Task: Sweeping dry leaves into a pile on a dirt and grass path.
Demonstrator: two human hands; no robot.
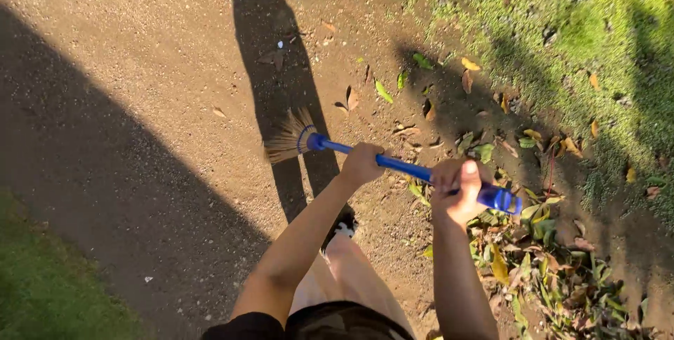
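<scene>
I hold a broom with a blue handle [407,167] and a tan straw head [288,138]. My left hand [361,164] grips the handle near its middle. My right hand [458,189] grips the handle close to its top end, thumb up. The broom lies nearly level, its head pointing left over the dirt path [140,66]. Below my hands I see my leg and a dark shoe [342,224].
Fallen green, yellow and brown leaves [533,256] lie in a heap at the right, with more scattered farther up. Grass [576,24] borders the path at the upper right and at the lower left corner [42,291]. Long shadows cross the dirt.
</scene>
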